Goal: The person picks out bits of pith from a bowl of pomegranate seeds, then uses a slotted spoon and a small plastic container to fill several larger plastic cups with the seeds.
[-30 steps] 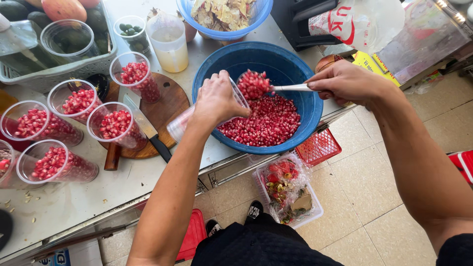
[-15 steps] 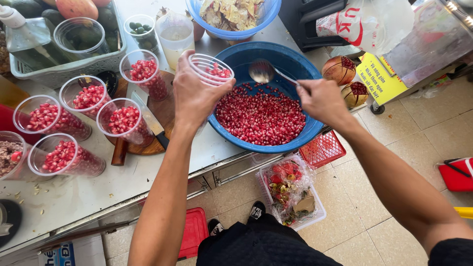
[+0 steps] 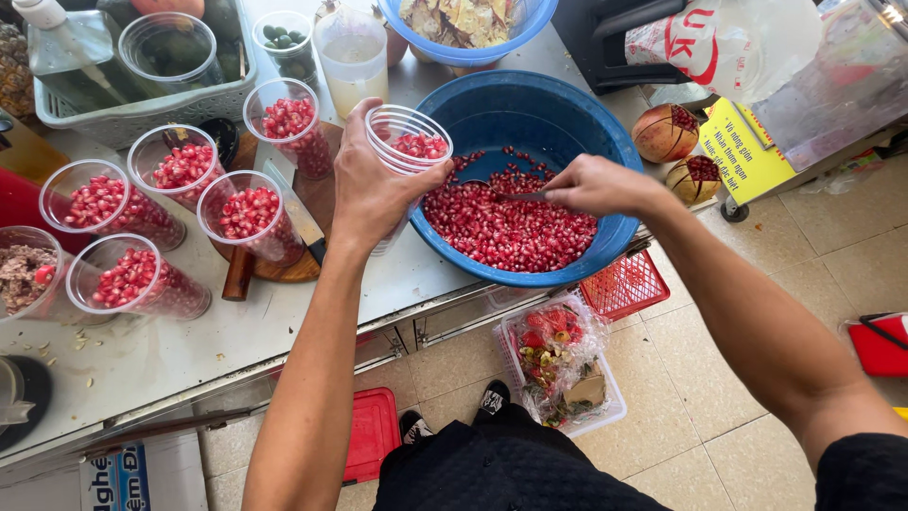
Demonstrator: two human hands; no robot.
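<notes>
1. Clear plastic cup [image 3: 408,151] – partly filled with red pomegranate seeds, held tilted above the left rim of the blue basin [image 3: 567,114], near the counter's [image 3: 189,360] front edge.
2. Left hand [image 3: 374,185] – fingers wrapped around the cup's side, gripping it.
3. Right hand [image 3: 596,185] – fingers pinched on the handle of a metal spoon [image 3: 497,192], whose bowl lies in the seeds.
4. Pomegranate seeds [image 3: 511,227] – a loose heap covering the basin's near half.
5. Filled cups [image 3: 236,213] – five of them, all holding seeds, grouped left of the held cup, partly on a round wooden board [image 3: 317,199]; a knife [image 3: 298,218] rests on the board.
6. Halved pomegranates [image 3: 667,132] – two, just beside the basin's right rim.
7. Second blue bowl [image 3: 463,28] – at the counter's back edge, holding pale peelings.
8. Grey crate [image 3: 142,114] – at the back left corner.
</notes>
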